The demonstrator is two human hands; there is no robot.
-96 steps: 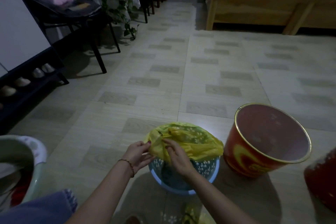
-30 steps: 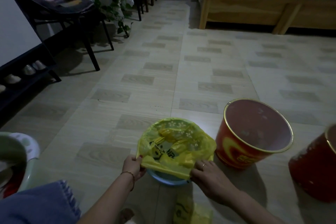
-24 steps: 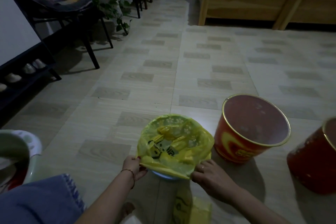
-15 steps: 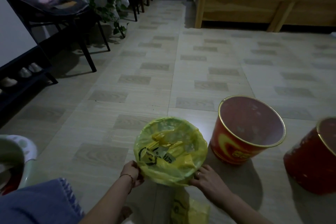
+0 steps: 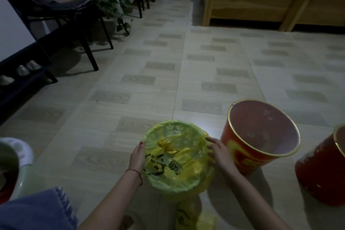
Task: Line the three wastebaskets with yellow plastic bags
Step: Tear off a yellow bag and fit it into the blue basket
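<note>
Dim tiled floor (image 5: 130,114); left hand (image 5: 138,157) and right hand (image 5: 220,153), fingers relaxed, flat against yellow bag (image 5: 175,158) over wastebasket rim.

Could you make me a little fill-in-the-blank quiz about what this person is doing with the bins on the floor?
1. The bag stretched over the nearest wastebasket is ____ in colour.
2. The left hand and right hand rest on opposite ____ of that bagged rim.
3. The red bucket beside it has ____ bag in it.
4. More folded yellow bags lie on the ____.

Missing words: yellow; sides; no; floor
</note>
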